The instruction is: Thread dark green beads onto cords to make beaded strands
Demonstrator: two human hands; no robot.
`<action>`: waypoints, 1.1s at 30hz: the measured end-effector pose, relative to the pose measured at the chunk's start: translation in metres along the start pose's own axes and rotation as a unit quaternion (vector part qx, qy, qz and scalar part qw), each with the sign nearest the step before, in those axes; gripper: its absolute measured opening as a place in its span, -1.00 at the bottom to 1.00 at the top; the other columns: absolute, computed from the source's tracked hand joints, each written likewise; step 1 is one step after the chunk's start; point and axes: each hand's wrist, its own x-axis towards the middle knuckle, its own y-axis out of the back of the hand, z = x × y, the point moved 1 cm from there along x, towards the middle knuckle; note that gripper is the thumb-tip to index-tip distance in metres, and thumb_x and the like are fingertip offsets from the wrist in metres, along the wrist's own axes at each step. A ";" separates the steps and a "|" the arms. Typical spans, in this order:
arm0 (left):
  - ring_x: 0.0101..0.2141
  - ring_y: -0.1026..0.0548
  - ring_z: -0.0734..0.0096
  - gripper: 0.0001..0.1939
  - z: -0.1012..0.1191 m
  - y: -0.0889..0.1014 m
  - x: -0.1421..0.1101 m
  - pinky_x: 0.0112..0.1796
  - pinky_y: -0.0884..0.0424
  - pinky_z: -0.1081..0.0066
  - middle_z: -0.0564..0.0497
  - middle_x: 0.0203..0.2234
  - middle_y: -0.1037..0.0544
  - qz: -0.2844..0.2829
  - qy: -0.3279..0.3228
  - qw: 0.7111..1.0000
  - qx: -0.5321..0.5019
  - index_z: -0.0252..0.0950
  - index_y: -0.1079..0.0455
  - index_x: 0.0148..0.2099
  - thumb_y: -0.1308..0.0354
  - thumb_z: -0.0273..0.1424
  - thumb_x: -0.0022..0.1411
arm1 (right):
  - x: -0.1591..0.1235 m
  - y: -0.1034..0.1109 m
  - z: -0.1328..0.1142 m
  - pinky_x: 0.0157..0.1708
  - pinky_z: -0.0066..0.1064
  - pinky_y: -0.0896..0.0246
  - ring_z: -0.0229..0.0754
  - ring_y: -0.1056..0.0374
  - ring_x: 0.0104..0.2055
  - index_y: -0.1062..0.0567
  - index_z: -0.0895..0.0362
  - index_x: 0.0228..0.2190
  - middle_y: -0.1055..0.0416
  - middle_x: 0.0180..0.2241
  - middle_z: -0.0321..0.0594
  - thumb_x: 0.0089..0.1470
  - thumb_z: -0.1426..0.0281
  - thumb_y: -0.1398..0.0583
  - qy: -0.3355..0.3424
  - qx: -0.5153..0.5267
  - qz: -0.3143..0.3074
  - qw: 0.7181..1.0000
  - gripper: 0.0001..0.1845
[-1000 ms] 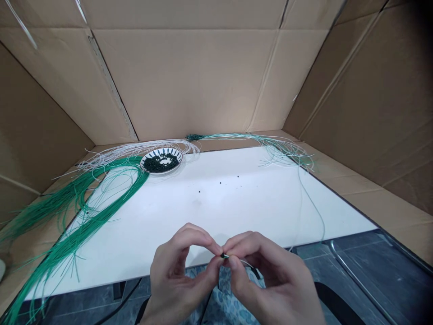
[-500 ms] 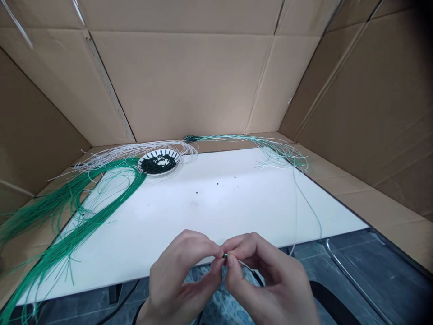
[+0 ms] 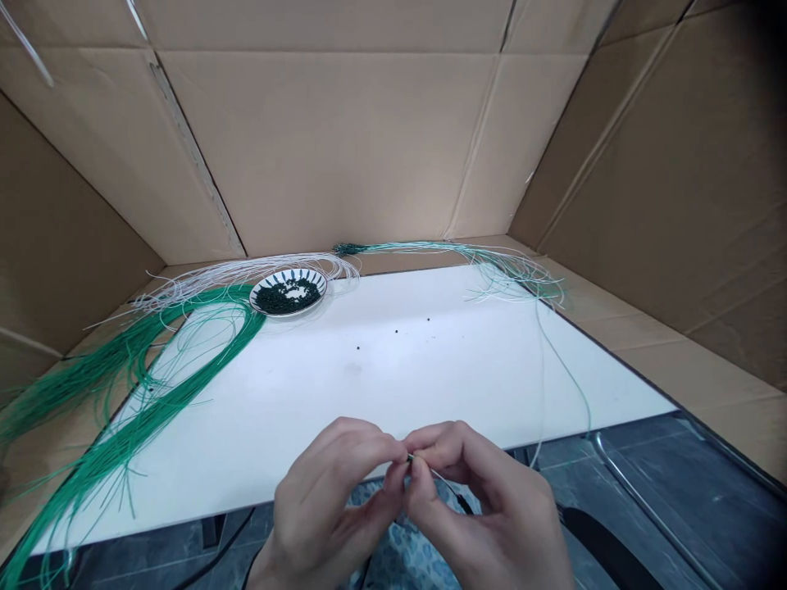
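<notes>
My left hand (image 3: pixel 329 496) and right hand (image 3: pixel 489 500) meet, pinching thin cord (image 3: pixel 443 480).
Probably light, springy, slightly slippery; best held near its tip.

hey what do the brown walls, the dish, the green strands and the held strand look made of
Brown walls: matte cardboard, judging by creases and seams.
Dish: likely glazed ceramic, given its smooth white rim; plastic possible.
Green strands: smooth, perhaps plastic or waxed cord, from their springy curves.
Held strand: pale, thin; too small to tell.

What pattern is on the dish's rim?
White with blue radial stripes on the dish; best seen in the head view, the only one.
</notes>
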 end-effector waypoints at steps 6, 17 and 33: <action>-0.35 -0.59 0.43 -0.62 -0.002 -0.001 -0.002 -0.28 -0.56 0.51 0.00 -0.37 -0.63 0.001 0.007 1.000 -0.029 -0.30 -0.44 -0.04 -0.25 -0.79 0.18 | 0.005 0.002 0.001 -0.35 -0.63 -0.41 -0.33 -0.53 -0.40 -0.47 0.06 -0.54 -0.60 -0.43 -0.40 0.02 0.47 -0.26 -0.068 0.067 -0.038 0.995 -0.85; -0.30 -0.56 0.43 -0.50 -0.013 -0.009 -0.012 -0.25 -0.52 0.46 0.06 -0.31 -0.60 0.025 0.093 0.982 -0.162 -0.20 -0.46 0.04 -0.25 -0.80 0.16 | 0.007 0.005 0.003 -0.29 -0.66 -0.41 -0.33 -0.51 -0.35 -0.60 0.06 -0.47 -0.59 -0.43 -0.39 0.02 0.49 -0.30 -0.109 0.143 -0.063 0.982 -0.90; -0.31 -0.54 0.45 -0.52 -0.014 -0.012 -0.015 -0.25 -0.49 0.50 0.10 -0.34 -0.61 0.049 0.137 0.959 -0.244 -0.15 -0.49 0.02 -0.28 -0.77 0.18 | 0.004 0.002 0.001 -0.33 -0.63 -0.43 -0.31 -0.52 -0.40 -0.56 0.06 -0.48 -0.60 -0.46 -0.38 0.03 0.49 -0.29 -0.092 0.120 -0.032 0.988 -0.89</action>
